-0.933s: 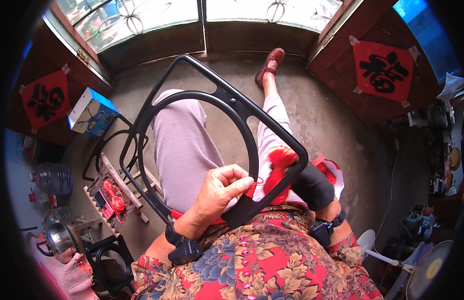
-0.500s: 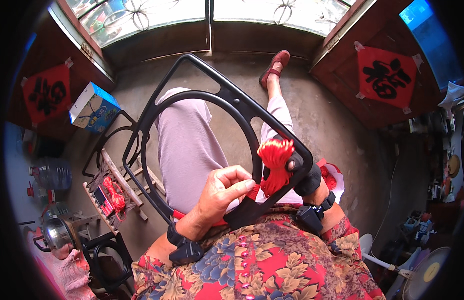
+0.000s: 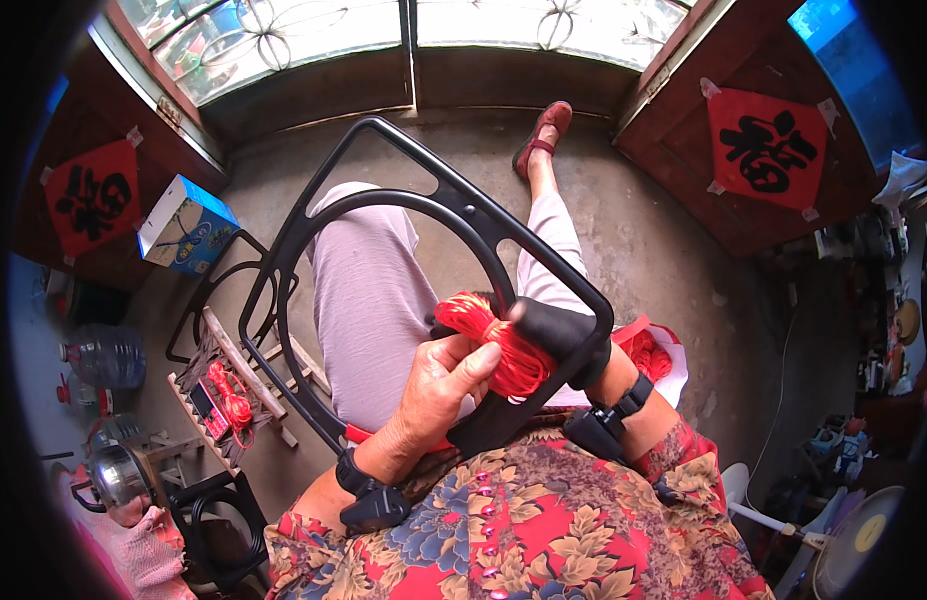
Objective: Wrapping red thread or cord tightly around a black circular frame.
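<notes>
A black frame (image 3: 424,150) with a round ring inside it leans across my lap. At the ring's lower right is a bundle of red cord (image 3: 494,345), between my two hands. My left hand (image 3: 444,385) is closed, its thumb and forefinger pinching the bundle's near side. My right hand (image 3: 554,330), in a black fingerless glove, reaches over from the frame's right corner. Its bare thumb tip lies against the bundle, and the other fingers are mostly hidden behind the cord. Red wrapping (image 3: 357,433) shows on the frame's lower left, partly behind my left wrist.
At left a small wooden stool (image 3: 254,370) carries another red cord hank (image 3: 229,395) and a phone-like red device. A second black frame (image 3: 199,310) leans near a blue box (image 3: 189,225). More red cord (image 3: 649,355) lies in a white bag on my right. A fan (image 3: 854,540) stands lower right.
The red cord bundle has moved left, from over the frame's right side to the ring. My right hand moved left with it; my left hand shifted from the ring's wrapping onto the bundle.
</notes>
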The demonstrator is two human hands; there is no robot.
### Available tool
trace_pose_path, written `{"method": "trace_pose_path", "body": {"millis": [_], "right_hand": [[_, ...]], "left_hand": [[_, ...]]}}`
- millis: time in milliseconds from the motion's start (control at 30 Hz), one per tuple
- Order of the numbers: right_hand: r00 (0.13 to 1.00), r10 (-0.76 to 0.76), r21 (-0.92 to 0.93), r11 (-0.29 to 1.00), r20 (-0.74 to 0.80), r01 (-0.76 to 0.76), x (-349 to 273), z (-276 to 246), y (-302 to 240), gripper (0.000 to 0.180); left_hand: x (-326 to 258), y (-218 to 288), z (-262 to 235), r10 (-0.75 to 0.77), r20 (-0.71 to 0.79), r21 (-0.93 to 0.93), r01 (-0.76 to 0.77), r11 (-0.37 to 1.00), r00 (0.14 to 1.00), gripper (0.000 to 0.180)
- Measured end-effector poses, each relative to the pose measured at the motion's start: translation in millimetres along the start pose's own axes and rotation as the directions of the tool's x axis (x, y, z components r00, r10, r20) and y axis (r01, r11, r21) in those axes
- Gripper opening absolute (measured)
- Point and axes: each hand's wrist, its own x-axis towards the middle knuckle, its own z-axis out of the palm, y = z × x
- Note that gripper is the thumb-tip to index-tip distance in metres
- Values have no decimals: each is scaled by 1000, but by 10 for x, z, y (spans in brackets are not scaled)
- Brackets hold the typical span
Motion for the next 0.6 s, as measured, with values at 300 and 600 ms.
{"method": "trace_pose_path", "body": {"millis": [300,600], "right_hand": [[788,-590,-302,794,-173,528,-12,-285,726,36],[582,-614,-401,789,-533,466,-544,-670,521,41]], "left_hand": [[24,-84,-94,-43,-53,-1,43,999,998,39],[6,-59,-148,-91,95,67,85,994,991,16]]}}
